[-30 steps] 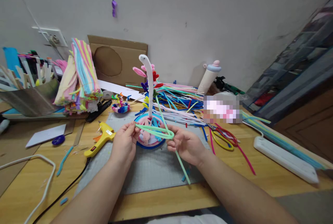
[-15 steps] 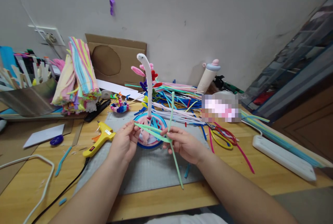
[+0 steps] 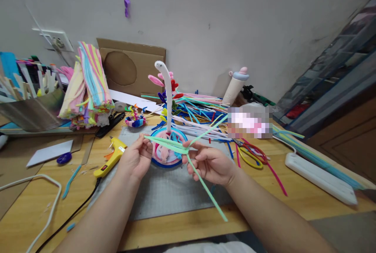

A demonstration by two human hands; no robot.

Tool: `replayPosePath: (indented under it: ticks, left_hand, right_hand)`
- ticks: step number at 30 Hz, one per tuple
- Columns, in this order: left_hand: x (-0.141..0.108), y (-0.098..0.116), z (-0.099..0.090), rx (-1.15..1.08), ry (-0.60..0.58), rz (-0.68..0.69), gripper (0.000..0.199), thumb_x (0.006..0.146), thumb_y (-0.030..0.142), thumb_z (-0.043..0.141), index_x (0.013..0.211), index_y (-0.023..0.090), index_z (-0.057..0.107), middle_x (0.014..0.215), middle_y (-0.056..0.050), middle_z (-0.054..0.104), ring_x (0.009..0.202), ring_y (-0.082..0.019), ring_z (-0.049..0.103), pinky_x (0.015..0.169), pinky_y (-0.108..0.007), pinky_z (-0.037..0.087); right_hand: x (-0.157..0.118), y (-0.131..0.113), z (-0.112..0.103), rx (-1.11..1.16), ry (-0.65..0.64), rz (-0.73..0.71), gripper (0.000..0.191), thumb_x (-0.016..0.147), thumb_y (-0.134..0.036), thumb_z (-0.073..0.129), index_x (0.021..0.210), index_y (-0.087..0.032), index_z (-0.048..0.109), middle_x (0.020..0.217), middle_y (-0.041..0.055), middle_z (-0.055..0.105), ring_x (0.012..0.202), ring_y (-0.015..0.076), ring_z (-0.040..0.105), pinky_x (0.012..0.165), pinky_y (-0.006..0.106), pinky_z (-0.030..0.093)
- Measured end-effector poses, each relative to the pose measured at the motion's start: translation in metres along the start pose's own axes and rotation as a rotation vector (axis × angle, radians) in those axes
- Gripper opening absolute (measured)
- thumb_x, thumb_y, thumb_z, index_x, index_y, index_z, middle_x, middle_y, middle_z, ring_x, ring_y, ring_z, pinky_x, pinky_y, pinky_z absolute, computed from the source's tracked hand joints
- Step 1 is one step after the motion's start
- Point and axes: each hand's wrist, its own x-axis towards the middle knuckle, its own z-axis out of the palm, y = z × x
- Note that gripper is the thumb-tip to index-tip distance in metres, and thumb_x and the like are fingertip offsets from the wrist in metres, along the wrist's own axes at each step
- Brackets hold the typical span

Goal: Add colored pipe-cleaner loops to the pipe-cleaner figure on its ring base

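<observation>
Between my two hands stretches a bundle of light green pipe cleaners (image 3: 167,142). My left hand (image 3: 137,155) pinches the bundle's left end between thumb and fingertips. At the other end, my right hand (image 3: 210,162) grips it where two loose ends spread apart, one slanting up to the right, the other down to the right. Just behind the bundle stands a round blue-rimmed base (image 3: 167,165), partly covered by it. From that base rises a white fuzzy stem (image 3: 169,100) with a bent top, and colourful pipe cleaner flowers (image 3: 177,85) show beside it.
A yellow glue gun (image 3: 111,158) lies left of my left hand. Scissors (image 3: 251,157) rest to the right, near a white power strip (image 3: 320,178). Behind are loose pipe cleaners (image 3: 199,127), a bottle (image 3: 234,88) and bundled pipe cleaners (image 3: 92,76). A grey mat (image 3: 164,202) lies below my hands.
My left hand has shifted left, pulling the green bundle longer and straighter. The loose ends at my right hand have swung rightward: one was upright and now slants.
</observation>
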Motion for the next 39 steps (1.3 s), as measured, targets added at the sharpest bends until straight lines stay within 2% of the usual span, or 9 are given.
replayPosePath:
  ticks: [4, 7, 14, 18, 23, 27, 31, 35, 39]
  left_hand:
    - [-0.001, -0.003, 0.001, 0.032, -0.029, -0.034, 0.024, 0.087, 0.001, 0.038, 0.072, 0.009, 0.056, 0.055, 0.001, 0.054, 0.043, -0.003, 0.053, 0.045, -0.011, 0.05]
    - [-0.002, -0.007, 0.0, 0.043, -0.046, -0.056, 0.024, 0.086, 0.0, 0.038, 0.073, 0.009, 0.055, 0.058, 0.001, 0.055, 0.044, -0.003, 0.053, 0.045, -0.011, 0.05]
    - [-0.001, -0.007, -0.003, 0.023, -0.047, -0.06, 0.023, 0.085, -0.002, 0.039, 0.073, 0.009, 0.055, 0.06, 0.0, 0.056, 0.045, -0.003, 0.054, 0.046, -0.011, 0.05]
    - [-0.001, -0.004, -0.001, 0.013, -0.061, -0.037, 0.025, 0.086, -0.001, 0.038, 0.071, 0.009, 0.056, 0.058, 0.001, 0.055, 0.044, -0.003, 0.053, 0.047, -0.011, 0.05]
    - [-0.003, -0.007, 0.0, 0.049, -0.069, -0.024, 0.025, 0.087, 0.003, 0.04, 0.069, 0.008, 0.057, 0.056, 0.001, 0.053, 0.043, -0.003, 0.052, 0.046, -0.011, 0.05]
    - [-0.004, -0.007, 0.001, 0.066, -0.066, -0.007, 0.025, 0.087, 0.002, 0.04, 0.069, 0.008, 0.056, 0.057, 0.001, 0.055, 0.044, -0.002, 0.052, 0.046, -0.01, 0.05]
    - [-0.004, -0.002, 0.002, 0.066, -0.057, 0.013, 0.024, 0.088, 0.003, 0.04, 0.069, 0.009, 0.055, 0.056, 0.001, 0.055, 0.044, -0.002, 0.052, 0.046, -0.011, 0.05]
    - [-0.005, 0.0, 0.003, 0.066, -0.055, 0.014, 0.024, 0.088, 0.003, 0.04, 0.07, 0.009, 0.055, 0.056, 0.002, 0.055, 0.044, -0.002, 0.052, 0.046, -0.011, 0.05]
    - [-0.005, -0.005, 0.001, 0.081, -0.064, -0.048, 0.024, 0.088, 0.005, 0.04, 0.07, 0.009, 0.056, 0.055, 0.002, 0.053, 0.043, -0.002, 0.051, 0.045, -0.01, 0.049]
  right_hand:
    - [0.0, -0.001, -0.002, 0.033, 0.018, -0.017, 0.026, 0.085, -0.021, 0.049, 0.111, -0.024, 0.049, 0.085, 0.0027, 0.063, 0.054, 0.0089, 0.061, 0.042, 0.016, 0.046]
    - [0.002, 0.003, -0.003, -0.047, 0.067, -0.056, 0.017, 0.088, -0.028, 0.048, 0.103, -0.021, 0.053, 0.074, 0.0009, 0.062, 0.041, 0.0072, 0.054, 0.034, 0.015, 0.038]
    - [0.0, 0.004, 0.01, -0.106, 0.067, 0.007, 0.034, 0.087, -0.033, 0.051, 0.119, -0.026, 0.046, 0.08, 0.003, 0.059, 0.039, 0.0022, 0.04, 0.033, 0.012, 0.018]
    - [-0.001, 0.004, 0.012, -0.105, 0.04, 0.022, 0.037, 0.087, -0.039, 0.05, 0.121, -0.026, 0.043, 0.079, 0.003, 0.058, 0.041, 0.0031, 0.039, 0.034, 0.013, 0.019]
    - [-0.003, 0.002, 0.01, -0.05, 0.025, 0.034, 0.028, 0.086, -0.036, 0.051, 0.113, -0.029, 0.046, 0.08, 0.0007, 0.057, 0.043, 0.0036, 0.04, 0.034, 0.01, 0.023]
    - [-0.005, 0.0, 0.009, 0.002, -0.009, -0.002, 0.018, 0.087, -0.038, 0.046, 0.1, -0.025, 0.049, 0.081, 0.001, 0.058, 0.048, 0.0064, 0.048, 0.034, 0.011, 0.032]
    - [-0.003, -0.004, 0.006, -0.019, 0.004, -0.034, 0.022, 0.088, -0.036, 0.039, 0.101, -0.021, 0.049, 0.081, 0.0044, 0.061, 0.053, 0.0122, 0.058, 0.035, 0.016, 0.04]
    - [-0.004, -0.006, 0.003, -0.05, 0.028, -0.066, 0.031, 0.073, -0.017, 0.048, 0.104, -0.019, 0.049, 0.088, 0.006, 0.066, 0.066, 0.0173, 0.066, 0.049, 0.024, 0.049]
    - [-0.007, -0.003, 0.005, -0.048, 0.008, -0.06, 0.047, 0.068, -0.007, 0.057, 0.109, -0.026, 0.047, 0.101, 0.0032, 0.066, 0.083, 0.0175, 0.067, 0.065, 0.029, 0.05]
